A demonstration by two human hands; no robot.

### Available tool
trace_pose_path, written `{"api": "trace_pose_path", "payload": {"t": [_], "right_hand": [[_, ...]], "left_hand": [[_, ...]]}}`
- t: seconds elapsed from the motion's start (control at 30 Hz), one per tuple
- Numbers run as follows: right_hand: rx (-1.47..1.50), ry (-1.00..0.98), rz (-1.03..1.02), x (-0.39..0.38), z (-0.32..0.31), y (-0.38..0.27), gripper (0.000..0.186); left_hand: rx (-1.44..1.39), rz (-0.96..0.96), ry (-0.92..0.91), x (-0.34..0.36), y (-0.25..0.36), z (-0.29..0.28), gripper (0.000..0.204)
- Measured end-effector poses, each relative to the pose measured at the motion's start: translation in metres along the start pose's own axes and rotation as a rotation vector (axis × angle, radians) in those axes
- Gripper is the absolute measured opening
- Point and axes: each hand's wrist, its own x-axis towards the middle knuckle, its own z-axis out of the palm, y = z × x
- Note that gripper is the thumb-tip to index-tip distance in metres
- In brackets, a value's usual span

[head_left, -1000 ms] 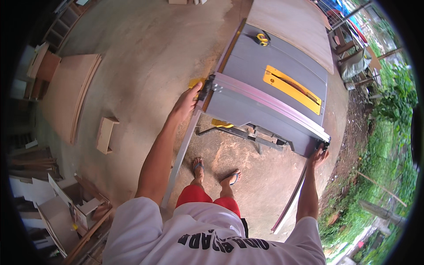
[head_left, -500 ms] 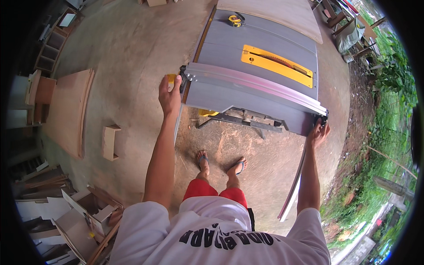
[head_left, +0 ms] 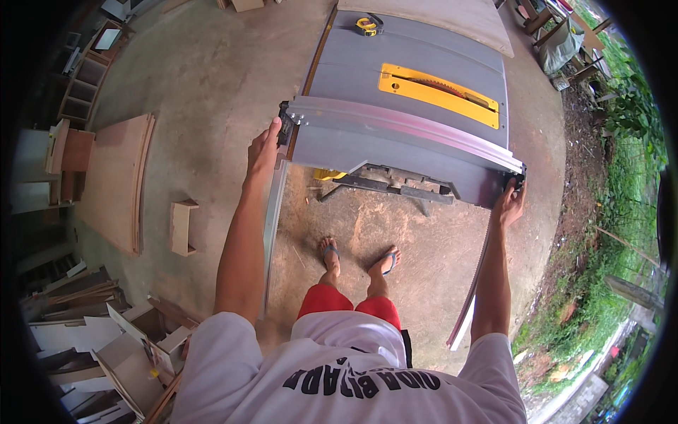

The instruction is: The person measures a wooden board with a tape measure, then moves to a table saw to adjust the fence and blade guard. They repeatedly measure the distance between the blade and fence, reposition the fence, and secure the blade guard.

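A table saw (head_left: 332, 145) with a grey top stands in front of me. Across its near part lies a long metal rip fence (head_left: 402, 126). My left hand (head_left: 263, 150) is closed at the fence's black left end bracket, thumb on top; its other fingers are partly hidden. At the opposite end, my right hand (head_left: 508, 203) grips the black end fitting from below. Beyond the fence, a toothed blade shows in the slot of the yellow throat plate (head_left: 438, 95). A yellow and black tape measure (head_left: 369, 26) rests on the far left of the top.
A wooden board (head_left: 431, 21) adjoins the saw's far edge. Metal rails (head_left: 271, 233) extend toward me on both sides. Leaning panels (head_left: 113, 184), a small wooden box (head_left: 183, 227) and piled offcuts (head_left: 134, 353) are on the left. Dirt and plants (head_left: 600, 233) border the floor on the right.
My left hand has shifted slightly down and left on the fence end; a yellow part by its fingers is no longer visible. The fence appears unmoved on the table.
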Motion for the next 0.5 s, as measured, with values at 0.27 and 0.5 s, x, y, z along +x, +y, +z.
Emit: {"api": "trace_pose_path", "payload": {"t": [0.27, 0.5], "right_hand": [[-0.153, -0.016, 0.003, 0.011, 0.013, 0.026, 0.056], [0.029, 0.117, -0.171, 0.001, 0.016, 0.018, 0.061]], "left_hand": [[-0.079, 0.072, -0.125, 0.000, 0.011, -0.012, 0.084], [0.074, 0.073, -0.246, 0.000, 0.024, -0.038, 0.084]]}}
